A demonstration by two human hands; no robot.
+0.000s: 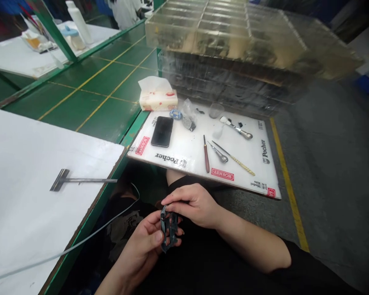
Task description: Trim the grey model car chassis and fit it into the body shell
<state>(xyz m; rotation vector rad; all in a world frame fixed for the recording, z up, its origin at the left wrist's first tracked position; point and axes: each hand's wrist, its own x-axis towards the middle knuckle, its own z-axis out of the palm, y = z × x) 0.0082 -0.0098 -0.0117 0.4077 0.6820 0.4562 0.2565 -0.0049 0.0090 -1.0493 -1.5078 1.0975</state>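
Over my lap I hold a small dark grey, frame-like plastic part with openings through its middle. My left hand is closed around its lower left side, thumb in front and fingertips showing behind. From above, my right hand pinches the part's upper end between thumb and fingers. Beyond my hands, a white printed board carries a red-handled tool, a silver-handled tool and a thin file with a yellow handle.
A black phone, a tissue pack and a clear bag lie on the board's far left. Behind stand stacked clear trays. A T-shaped metal tool rests on the white left table. A grey cable crosses its edge.
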